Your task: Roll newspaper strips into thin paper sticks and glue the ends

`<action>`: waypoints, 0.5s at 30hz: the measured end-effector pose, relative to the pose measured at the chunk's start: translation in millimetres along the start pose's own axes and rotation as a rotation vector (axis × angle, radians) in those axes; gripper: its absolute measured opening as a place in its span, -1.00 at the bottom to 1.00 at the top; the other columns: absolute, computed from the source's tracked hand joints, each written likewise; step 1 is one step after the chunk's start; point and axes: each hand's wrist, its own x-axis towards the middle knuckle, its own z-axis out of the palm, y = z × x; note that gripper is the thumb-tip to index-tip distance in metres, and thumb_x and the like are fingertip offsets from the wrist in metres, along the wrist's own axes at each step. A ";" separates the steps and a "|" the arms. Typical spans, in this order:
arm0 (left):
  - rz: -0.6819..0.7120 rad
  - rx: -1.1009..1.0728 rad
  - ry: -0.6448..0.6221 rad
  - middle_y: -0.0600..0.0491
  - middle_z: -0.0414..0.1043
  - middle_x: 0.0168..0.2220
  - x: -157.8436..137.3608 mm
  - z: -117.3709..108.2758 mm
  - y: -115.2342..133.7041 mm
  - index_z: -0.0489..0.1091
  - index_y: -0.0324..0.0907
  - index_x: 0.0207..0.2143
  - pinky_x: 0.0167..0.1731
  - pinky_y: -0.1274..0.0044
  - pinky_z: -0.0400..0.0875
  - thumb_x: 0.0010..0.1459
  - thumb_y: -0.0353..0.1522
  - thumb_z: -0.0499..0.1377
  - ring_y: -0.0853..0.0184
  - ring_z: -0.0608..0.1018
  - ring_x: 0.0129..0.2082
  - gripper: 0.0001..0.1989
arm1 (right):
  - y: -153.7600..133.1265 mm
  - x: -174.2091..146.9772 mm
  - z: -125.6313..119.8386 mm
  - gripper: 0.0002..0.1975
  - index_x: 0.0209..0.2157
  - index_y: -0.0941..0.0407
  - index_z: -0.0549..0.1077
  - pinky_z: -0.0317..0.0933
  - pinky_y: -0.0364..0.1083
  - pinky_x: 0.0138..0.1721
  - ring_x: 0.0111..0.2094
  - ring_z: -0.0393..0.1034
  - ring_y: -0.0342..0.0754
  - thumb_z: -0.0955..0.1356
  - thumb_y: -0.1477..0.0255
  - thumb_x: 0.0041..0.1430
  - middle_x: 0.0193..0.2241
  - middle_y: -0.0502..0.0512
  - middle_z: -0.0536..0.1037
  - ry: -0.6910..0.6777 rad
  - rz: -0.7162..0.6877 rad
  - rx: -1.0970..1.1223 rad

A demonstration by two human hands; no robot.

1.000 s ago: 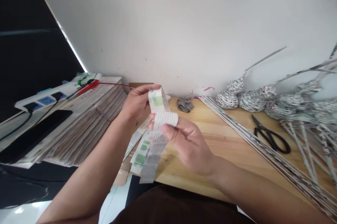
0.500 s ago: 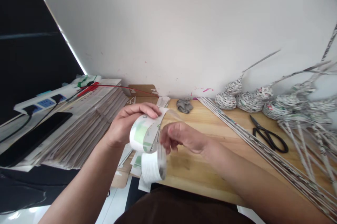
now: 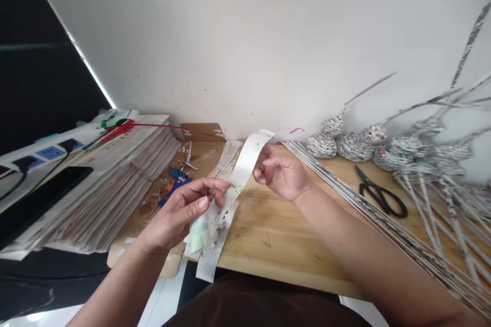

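A long white paper strip [image 3: 247, 160] with green print slants between my hands over the table's left part. My left hand [image 3: 192, 206] has its fingers curled round the strip's lower stretch, with thumb and fingertips close to it. Below that hand the strip's green end [image 3: 197, 237] is blurred. My right hand [image 3: 282, 171] is closed at the strip's upper right edge, its fingertips partly behind the paper. More printed paper strips [image 3: 209, 263] lie beneath, one hanging over the table's front edge. The grey crumpled cloth is hidden.
A tall stack of newspaper sheets [image 3: 126, 189] stands left, bearing a power strip [image 3: 49, 153] and a black phone [image 3: 49, 204]. A blue glue gun [image 3: 176, 183] lies beside it. Rolled paper sticks [image 3: 345, 199], black scissors [image 3: 381, 196] and woven paper gourds [image 3: 356, 147] are at right.
The looped strip has opened out into a long slant. My right hand has moved up and right, my left hand slightly down. The view has shifted a little, showing the glue gun.
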 end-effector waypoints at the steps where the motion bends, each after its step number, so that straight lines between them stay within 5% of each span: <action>1: -0.010 -0.014 -0.008 -0.02 0.39 -0.33 -1.4 -0.3 -0.1 0.49 -0.15 -0.08 -0.38 0.53 0.30 0.04 -0.20 0.27 0.30 0.42 -0.35 -0.61 | -0.5 0.1 -1.3 -0.52 -0.10 0.07 0.43 0.16 -0.23 -0.58 -0.53 0.35 -0.21 0.29 0.60 -0.15 -0.31 0.01 0.56 -0.012 0.001 0.002; 8: -0.128 -0.249 -0.120 0.00 0.30 -0.36 -4.9 9.9 -8.3 0.46 -0.14 -0.03 -0.42 0.52 0.34 -0.02 -0.07 0.27 0.33 0.40 -0.42 -0.47 | -0.8 -1.9 -1.3 -0.46 -0.02 -0.04 0.40 0.22 -0.21 -0.52 -0.54 0.35 -0.26 0.30 0.61 -0.10 0.00 -0.04 0.50 0.032 0.011 -0.004; 11: -0.190 -0.362 -0.116 0.01 0.27 -0.36 -5.6 14.5 -16.6 0.45 -0.11 -0.02 -0.47 0.53 0.37 0.00 -0.01 0.22 0.35 0.42 -0.44 -0.45 | -1.6 -1.1 -1.2 -0.53 -0.03 -0.01 0.42 0.18 -0.24 -0.55 -0.55 0.34 -0.27 0.36 0.56 -0.04 -0.17 -0.05 0.56 0.027 0.010 -0.005; 15: -0.314 -0.385 -0.117 -0.09 0.32 -0.11 -13.0 15.7 -23.6 0.35 0.02 0.09 -0.56 0.56 0.36 -0.02 0.09 0.16 0.28 0.47 -0.38 -0.34 | -3.0 5.0 -5.7 -0.81 -0.33 0.15 0.50 0.02 -0.28 -0.70 -0.65 0.26 -0.30 0.46 0.38 -0.02 -0.46 -0.05 0.52 0.156 -0.066 -0.070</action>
